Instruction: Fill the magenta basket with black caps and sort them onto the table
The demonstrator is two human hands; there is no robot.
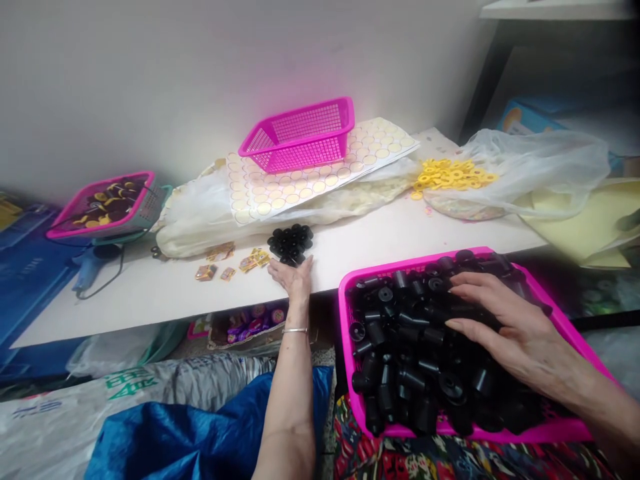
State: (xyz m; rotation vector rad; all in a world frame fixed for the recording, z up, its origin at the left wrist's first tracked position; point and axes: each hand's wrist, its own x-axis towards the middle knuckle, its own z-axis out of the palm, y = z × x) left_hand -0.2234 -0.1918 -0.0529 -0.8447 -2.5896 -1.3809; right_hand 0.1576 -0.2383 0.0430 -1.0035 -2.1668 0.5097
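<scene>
My left hand rests on the white table, fingers apart, at the near edge of a tight cluster of small black round pieces. Small printed orange-and-yellow pieces lie just left of it. My right hand reaches over a pink basket heaped with black cylindrical plastic parts. Its thumb and fingers are spread above the parts, and nothing shows between them. Some of the parts under this hand are hidden. The basket sits on patterned cloth at the table's front edge.
An upright pink basket stands on sheets of round stickers over a plastic bag. Yellow rings spill from a clear bag at right. Left are a basket of black-and-yellow parts and a blue tool with a cord.
</scene>
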